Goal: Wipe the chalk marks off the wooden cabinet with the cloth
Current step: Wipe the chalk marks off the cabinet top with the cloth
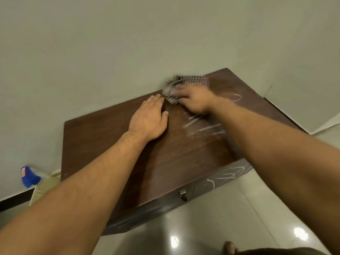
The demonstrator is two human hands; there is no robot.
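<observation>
A dark wooden cabinet (103, 144) stands against the wall. White chalk marks (204, 127) streak its top on the right, and more chalk marks (226, 174) show on its front face. My right hand (196, 102) presses a crumpled grey checked cloth (179, 87) onto the top near the wall; hand and cloth are blurred. My left hand (150, 119) lies flat on the top just left of the cloth, fingers together, holding nothing.
A blue-capped spray bottle (29, 176) and a pale object (46, 186) stand on the floor left of the cabinet. A metal handle (183, 195) sticks out of the cabinet front. Glossy floor tiles (220, 227) lie below; a foot (229, 248) shows at the bottom.
</observation>
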